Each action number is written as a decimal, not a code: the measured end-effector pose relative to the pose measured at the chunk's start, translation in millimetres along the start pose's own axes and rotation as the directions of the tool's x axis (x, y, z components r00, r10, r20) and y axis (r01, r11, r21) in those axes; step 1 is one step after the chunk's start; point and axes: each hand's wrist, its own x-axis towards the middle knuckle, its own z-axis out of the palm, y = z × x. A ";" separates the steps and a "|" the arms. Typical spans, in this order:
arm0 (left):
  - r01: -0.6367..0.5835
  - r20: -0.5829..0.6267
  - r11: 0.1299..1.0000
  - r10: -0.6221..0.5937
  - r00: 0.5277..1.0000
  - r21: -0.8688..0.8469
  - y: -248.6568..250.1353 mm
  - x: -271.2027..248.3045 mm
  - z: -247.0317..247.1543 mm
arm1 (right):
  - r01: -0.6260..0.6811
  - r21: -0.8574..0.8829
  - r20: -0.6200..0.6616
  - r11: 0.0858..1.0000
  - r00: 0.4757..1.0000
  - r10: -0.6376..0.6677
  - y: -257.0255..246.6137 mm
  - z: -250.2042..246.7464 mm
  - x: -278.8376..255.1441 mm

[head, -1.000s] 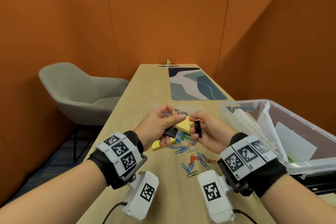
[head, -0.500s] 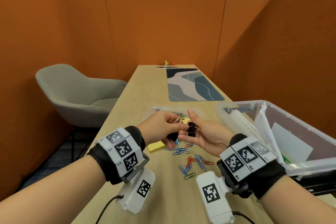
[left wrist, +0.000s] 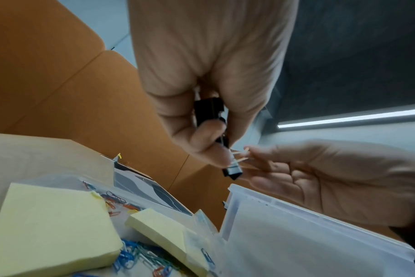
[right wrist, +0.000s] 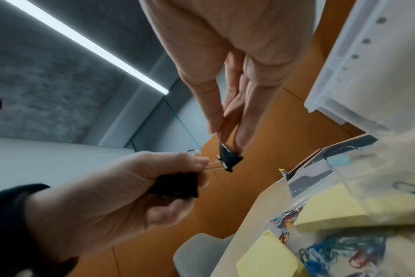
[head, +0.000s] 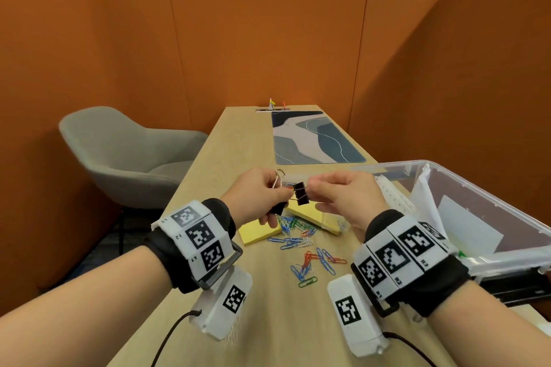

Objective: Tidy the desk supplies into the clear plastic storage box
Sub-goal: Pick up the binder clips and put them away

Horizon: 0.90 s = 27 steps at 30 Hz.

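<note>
My left hand (head: 286, 196) grips a black binder clip (right wrist: 175, 185) in its curled fingers, with that clip's wire loops (head: 278, 177) sticking up above the fist. Its thumb and forefinger also pinch the wire handles of a smaller black binder clip (head: 301, 195). My right hand (head: 311, 191) pinches that small clip's body (right wrist: 229, 157) from the other side. Both hands hover above the desk, left of the clear plastic storage box (head: 447, 171). Below them lie two yellow sticky-note pads (head: 258, 234) (head: 310, 214) and several coloured paper clips (head: 311, 265).
The storage box holds white papers (head: 465, 226) and sits at the desk's right edge. A thin clear plastic bag (head: 335, 225) lies over the right-hand pad. A patterned desk mat (head: 316, 140) lies farther back. A grey chair (head: 125, 155) stands left of the wooden desk (head: 268, 322).
Both hands rose and came together. The small clip in my right hand has met my left fingers, which now pinch its wire handles.
</note>
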 end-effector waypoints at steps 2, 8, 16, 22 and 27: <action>-0.020 -0.005 0.999 0.020 1.000 -0.037 2.8 -1.3 2.0 | 0.014 0.027 0.015 1.000 1.000 -0.014 -1.7 0.0 -2.2; -0.072 0.096 0.976 0.094 0.991 -0.208 10.3 -6.1 3.8 | -0.001 0.115 0.038 0.993 0.999 -0.003 -1.4 -13.3 -4.6; -0.134 0.042 0.960 0.149 0.988 -0.246 14.2 -0.3 15.1 | 0.082 0.067 0.004 0.994 0.997 -0.082 -5.0 -12.2 -0.5; -0.169 -0.016 0.953 0.170 0.985 -0.250 17.8 4.1 15.7 | 0.090 0.044 -0.015 0.995 0.996 -0.089 -10.8 -10.7 0.0; -0.177 0.025 0.925 0.196 0.980 -0.336 25.5 6.1 12.3 | 0.126 0.049 -0.042 0.991 0.991 -0.124 -20.2 -16.1 -0.1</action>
